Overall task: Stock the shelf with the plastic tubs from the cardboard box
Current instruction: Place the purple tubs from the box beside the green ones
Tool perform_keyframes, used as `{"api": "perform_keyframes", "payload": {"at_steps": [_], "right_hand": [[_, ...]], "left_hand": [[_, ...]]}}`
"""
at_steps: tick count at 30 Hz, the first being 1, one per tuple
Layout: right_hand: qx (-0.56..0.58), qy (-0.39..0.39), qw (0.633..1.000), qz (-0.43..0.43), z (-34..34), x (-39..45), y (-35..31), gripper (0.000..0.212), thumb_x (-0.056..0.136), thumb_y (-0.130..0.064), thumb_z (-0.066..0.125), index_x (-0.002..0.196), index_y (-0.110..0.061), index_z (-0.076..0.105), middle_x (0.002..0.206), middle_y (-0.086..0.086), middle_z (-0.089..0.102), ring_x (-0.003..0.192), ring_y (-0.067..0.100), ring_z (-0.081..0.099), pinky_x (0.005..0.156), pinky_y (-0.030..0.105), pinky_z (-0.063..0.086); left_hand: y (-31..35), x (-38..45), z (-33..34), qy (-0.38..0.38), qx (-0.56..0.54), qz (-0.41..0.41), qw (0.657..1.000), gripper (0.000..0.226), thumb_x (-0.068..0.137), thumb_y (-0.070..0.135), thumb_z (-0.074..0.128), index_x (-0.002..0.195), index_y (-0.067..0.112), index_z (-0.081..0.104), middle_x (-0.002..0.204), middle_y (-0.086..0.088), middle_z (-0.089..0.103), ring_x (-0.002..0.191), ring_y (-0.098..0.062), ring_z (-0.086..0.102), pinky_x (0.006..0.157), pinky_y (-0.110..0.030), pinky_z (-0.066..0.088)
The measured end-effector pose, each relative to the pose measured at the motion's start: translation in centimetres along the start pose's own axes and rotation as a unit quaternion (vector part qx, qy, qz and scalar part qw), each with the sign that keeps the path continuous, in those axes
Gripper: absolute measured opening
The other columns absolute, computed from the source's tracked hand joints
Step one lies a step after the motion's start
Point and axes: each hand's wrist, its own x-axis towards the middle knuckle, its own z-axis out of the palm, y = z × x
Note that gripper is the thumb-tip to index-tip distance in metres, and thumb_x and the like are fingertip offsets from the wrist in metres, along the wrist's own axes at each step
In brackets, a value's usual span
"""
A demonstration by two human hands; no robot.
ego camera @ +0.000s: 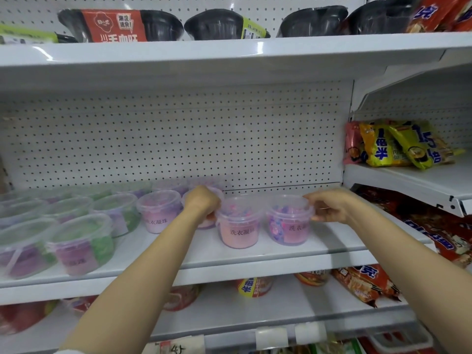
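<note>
While both arms reach forward over the shelf (255,251), each hand's fingers curl round a tub's rim.

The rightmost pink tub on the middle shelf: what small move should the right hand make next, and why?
Probably release it. The right hand grips the rim of the rightmost tub, which already stands upright on the shelf, in line with the pink tub beside it. The left hand holds another tub behind, so it seems both are being set down.
</note>
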Motion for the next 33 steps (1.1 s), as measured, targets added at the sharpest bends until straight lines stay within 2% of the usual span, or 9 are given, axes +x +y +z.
{"api": "perform_keyframes", "payload": {"at_steps": [3, 7, 10, 15, 18, 23, 27, 31, 33], "right_hand": [[0.014, -0.016, 1.000, 0.013, 1.4, -1.4, 0.3, 0.027, 0.083, 0.008, 0.054, 0.108, -0.002, 0.063, 0.077, 0.014, 0.059, 0.066, 0.021, 0.059, 0.040, 0.025, 0.053], [0.017, -0.011, 1.000, 0.015, 4.3, -3.7, 0.8, 0.023, 0.086, 0.005, 0.053, 0.104, -0.004, 0.063, 0.072, 0.012, 0.055, 0.065, 0.020, 0.058, 0.041, 0.027, 0.055], [0.017, -0.001, 1.000, 0.017, 6.9, -5.1, 1.0, 0.025, 0.086, 0.006, 0.051, 0.106, -0.005, 0.062, 0.078, 0.012, 0.054, 0.065, 0.021, 0.057, 0.041, 0.028, 0.055], [0.015, 0.018, 1.000, 0.021, 11.8, -6.7, 0.9, 0.034, 0.085, 0.007, 0.053, 0.116, -0.003, 0.062, 0.086, 0.015, 0.055, 0.064, 0.024, 0.060, 0.040, 0.029, 0.054], [0.015, 0.022, 0.999, 0.022, 15.0, -7.9, 0.9, 0.034, 0.085, 0.007, 0.053, 0.118, 0.002, 0.061, 0.081, 0.015, 0.055, 0.060, 0.024, 0.060, 0.042, 0.034, 0.056], [0.034, 0.059, 0.998, 0.014, 18.8, -9.8, 0.4, 0.030, 0.084, 0.010, 0.055, 0.115, 0.009, 0.059, 0.075, 0.014, 0.051, 0.060, 0.024, 0.056, 0.041, 0.038, 0.056], [0.085, 0.075, 0.993, 0.008, 20.0, -10.5, 0.8, 0.027, 0.086, 0.007, 0.058, 0.113, 0.007, 0.058, 0.084, 0.018, 0.054, 0.070, 0.026, 0.056, 0.040, 0.039, 0.055], [0.148, 0.090, 0.985, -0.025, 19.8, -11.0, 3.2, 0.027, 0.093, 0.004, 0.051, 0.118, -0.002, 0.058, 0.105, 0.022, 0.060, 0.083, 0.030, 0.064, 0.058, 0.034, 0.061], [0.124, 0.106, 0.984, -0.067, 19.7, -10.9, 5.6, 0.042, 0.089, 0.009, 0.052, 0.128, -0.004, 0.056, 0.120, 0.021, 0.061, 0.096, 0.028, 0.065, 0.078, 0.032, 0.058]], "left_hand": [[-2.0, 0.5, -1.0, -0.009, -0.056, -0.011, 0.998, 0.006, 0.071, 0.003, 0.062, 0.066, 0.005, 0.059, 0.050, -0.008, 0.054, 0.048, -0.021, 0.054, 0.055, -0.029, 0.048], [-4.6, 0.1, -3.5, -0.024, -0.088, -0.010, 0.996, 0.012, 0.068, -0.004, 0.057, 0.078, 0.001, 0.063, 0.045, -0.011, 0.052, 0.040, -0.021, 0.049, 0.060, -0.043, 0.058], [-6.3, -0.6, -5.4, -0.043, -0.069, 0.005, 0.997, 0.024, 0.072, -0.004, 0.051, 0.088, 0.010, 0.063, 0.040, -0.004, 0.048, 0.031, -0.018, 0.044, 0.042, -0.024, 0.044], [-10.2, -0.2, -8.9, -0.016, -0.112, -0.019, 0.993, 0.010, 0.078, 0.002, 0.063, 0.076, 0.010, 0.058, 0.077, -0.014, 0.065, 0.066, -0.026, 0.065, 0.058, -0.034, 0.060], [-12.6, 0.5, -10.5, -0.007, -0.070, -0.031, 0.997, 0.015, 0.068, -0.003, 0.057, 0.078, -0.003, 0.069, 0.064, -0.021, 0.068, 0.052, -0.025, 0.063, 0.064, -0.041, 0.061], [-13.4, 0.1, -11.9, 0.049, 0.062, 0.008, 0.997, 0.019, 0.072, 0.001, 0.051, 0.073, 0.019, 0.057, 0.057, -0.009, 0.069, 0.060, -0.022, 0.070, 0.068, -0.037, 0.061], [-13.7, -0.3, -11.7, 0.086, 0.123, 0.057, 0.987, 0.020, 0.081, 0.006, 0.048, 0.089, 0.003, 0.066, 0.084, -0.017, 0.071, 0.080, -0.033, 0.068, 0.068, -0.035, 0.053], [-15.1, -3.0, -10.0, 0.138, 0.039, 0.154, 0.978, 0.024, 0.095, 0.013, 0.043, 0.084, 0.001, 0.060, 0.084, -0.022, 0.065, 0.084, -0.040, 0.062, 0.064, -0.037, 0.042], [-16.4, -5.2, -8.4, 0.188, -0.037, 0.191, 0.963, 0.026, 0.100, 0.019, 0.041, 0.110, 0.005, 0.061, 0.096, -0.020, 0.067, 0.092, -0.039, 0.062, 0.069, -0.035, 0.043]]}}
